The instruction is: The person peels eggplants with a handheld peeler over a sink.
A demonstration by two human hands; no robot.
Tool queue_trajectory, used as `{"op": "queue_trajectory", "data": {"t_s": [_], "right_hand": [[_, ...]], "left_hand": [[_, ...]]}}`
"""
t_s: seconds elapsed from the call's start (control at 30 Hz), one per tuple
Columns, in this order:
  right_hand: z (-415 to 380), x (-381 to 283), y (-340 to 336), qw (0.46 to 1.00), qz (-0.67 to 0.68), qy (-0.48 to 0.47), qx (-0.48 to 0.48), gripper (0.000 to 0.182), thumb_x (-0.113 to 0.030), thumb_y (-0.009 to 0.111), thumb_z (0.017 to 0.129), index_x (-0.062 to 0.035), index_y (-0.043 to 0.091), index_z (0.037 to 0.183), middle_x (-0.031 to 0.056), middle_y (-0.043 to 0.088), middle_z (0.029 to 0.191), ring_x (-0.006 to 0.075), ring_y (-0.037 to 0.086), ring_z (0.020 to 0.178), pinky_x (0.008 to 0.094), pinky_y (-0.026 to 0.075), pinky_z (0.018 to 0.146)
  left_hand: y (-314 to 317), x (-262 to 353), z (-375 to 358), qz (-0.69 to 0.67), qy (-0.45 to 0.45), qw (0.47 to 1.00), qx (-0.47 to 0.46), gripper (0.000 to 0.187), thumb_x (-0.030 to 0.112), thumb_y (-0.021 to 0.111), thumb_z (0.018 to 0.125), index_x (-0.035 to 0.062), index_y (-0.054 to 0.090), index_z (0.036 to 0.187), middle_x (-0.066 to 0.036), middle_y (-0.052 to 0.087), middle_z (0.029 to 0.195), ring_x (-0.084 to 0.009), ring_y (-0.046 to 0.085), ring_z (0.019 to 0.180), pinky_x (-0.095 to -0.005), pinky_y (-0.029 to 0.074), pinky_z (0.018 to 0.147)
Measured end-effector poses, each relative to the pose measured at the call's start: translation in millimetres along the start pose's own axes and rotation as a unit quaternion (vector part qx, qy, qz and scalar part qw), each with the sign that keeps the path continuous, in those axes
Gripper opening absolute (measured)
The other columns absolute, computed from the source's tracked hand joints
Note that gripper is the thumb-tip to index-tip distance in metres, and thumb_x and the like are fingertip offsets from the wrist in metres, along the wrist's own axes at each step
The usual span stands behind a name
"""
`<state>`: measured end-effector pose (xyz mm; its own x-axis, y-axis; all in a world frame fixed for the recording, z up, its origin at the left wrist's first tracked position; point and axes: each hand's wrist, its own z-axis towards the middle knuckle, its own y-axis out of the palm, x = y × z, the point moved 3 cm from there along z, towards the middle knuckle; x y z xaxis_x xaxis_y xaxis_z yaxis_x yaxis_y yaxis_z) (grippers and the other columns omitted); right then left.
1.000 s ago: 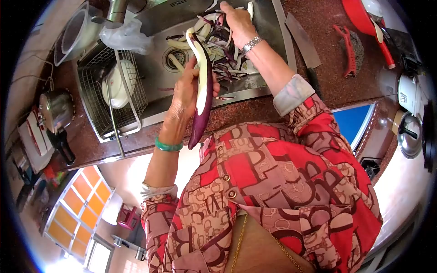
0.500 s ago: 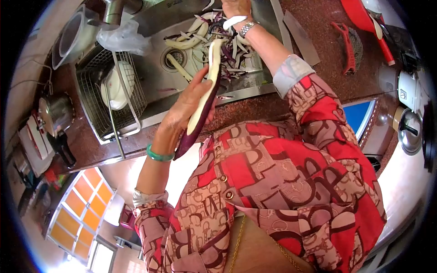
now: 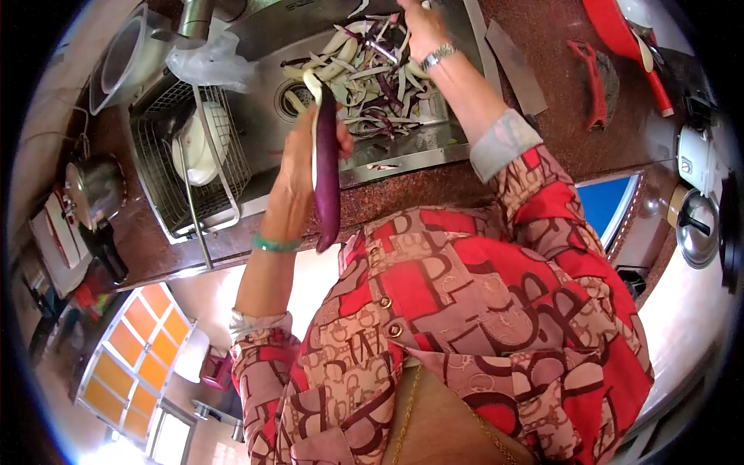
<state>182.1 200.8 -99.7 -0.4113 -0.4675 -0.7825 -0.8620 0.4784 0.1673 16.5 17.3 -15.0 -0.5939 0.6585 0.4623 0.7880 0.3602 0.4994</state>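
My left hand (image 3: 294, 159) is wrapped round a long eggplant (image 3: 328, 170), which stands nearly upright in view at the sink's front edge. Purple skin faces me, while a pale peeled strip shows along its left side and top end. Over the sink, at the top, is my right hand (image 3: 426, 32), its fingers closed and partly cut off by the frame edge; what they grip cannot be made out. A shiny narrow piece (image 3: 381, 53) lies below and left of that hand. Purple and white peelings (image 3: 387, 97) and pale peeled eggplants (image 3: 341, 58) cover the sink floor.
The steel sink (image 3: 267, 62) has a drain (image 3: 291, 97) at its left. A wire rack (image 3: 159, 163) with a white dish (image 3: 203, 143) and a plastic bag (image 3: 209, 62) stand left. On the right counter lie a red-handled item (image 3: 595, 85) and a flat strip (image 3: 518, 70).
The eggplant has turned in my left hand, so purple skin faces me instead of the peeled side, and it has shifted left. My right hand has moved slightly right.
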Motion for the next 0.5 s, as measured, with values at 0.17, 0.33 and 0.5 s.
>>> {"op": "queue_trajectory", "data": {"t_s": [0.17, 0.33, 0.5], "right_hand": [[-97, 3, 16, 0.977, -0.057, 0.046, -0.202, 0.022, -0.023, 0.056, 0.086, -0.0015, 0.058, 0.085, 0.0042, 0.055, 0.065, 0.0122, 0.051, 0.059, 0.0275, 0.042, 0.054], [-136, 0, 22, 0.96, -0.157, 0.013, -0.232, 0.031, -0.031, 0.058, 0.083, -0.0016, 0.058, 0.075, 0.0044, 0.055, 0.063, 0.0117, 0.049, 0.055, 0.0258, 0.039, 0.053], [-58, 11, 15, 0.952, -0.167, -0.141, -0.214, 0.039, -0.032, 0.057, 0.082, 0.0014, 0.064, 0.064, 0.0089, 0.061, 0.059, 0.0157, 0.051, 0.049, 0.0326, 0.042, 0.053]], "left_hand": [[-2, 12, 29, -0.091, -0.021, 0.996, 0.005, 0.03, 0.03, 0.033, 0.094, 0.0035, 0.047, 0.096, -0.005, 0.049, 0.063, -0.0178, 0.047, 0.053, -0.0278, 0.038, 0.044], [14, 14, 35, -0.023, 0.053, 0.997, 0.045, 0.026, 0.028, 0.035, 0.094, 0.0062, 0.048, 0.089, -0.005, 0.051, 0.066, -0.0131, 0.047, 0.049, -0.0266, 0.043, 0.044], [35, 5, 13, -0.03, -0.065, 0.995, -0.066, 0.034, 0.034, 0.031, 0.096, 0.0064, 0.043, 0.081, -0.006, 0.044, 0.061, -0.0175, 0.041, 0.047, -0.0275, 0.032, 0.042]]}}
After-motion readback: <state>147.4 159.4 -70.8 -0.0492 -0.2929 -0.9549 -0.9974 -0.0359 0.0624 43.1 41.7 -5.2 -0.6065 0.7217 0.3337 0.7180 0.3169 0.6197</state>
